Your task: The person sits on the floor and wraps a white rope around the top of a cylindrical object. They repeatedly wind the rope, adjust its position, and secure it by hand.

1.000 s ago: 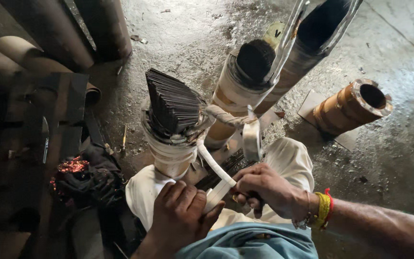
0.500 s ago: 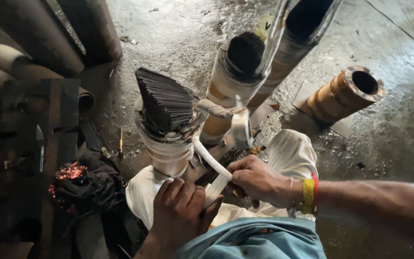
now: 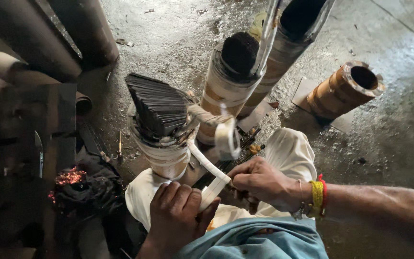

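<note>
Right hand (image 3: 262, 184) has slid left toward centre frame, now pinching the white tape (image 3: 210, 168) beside the left hand (image 3: 176, 216), which grips its lower end below the wrapped coil (image 3: 161, 139).

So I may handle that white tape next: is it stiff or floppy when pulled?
Probably floppy: the white tape curves and loops between the wrapped coil and both hands. It looks thin and light, pinched by the left hand and right hand.

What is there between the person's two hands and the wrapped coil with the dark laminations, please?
In the head view, a taut white tape strip spans from the left hand and right hand up to the wrapped coil.
</note>
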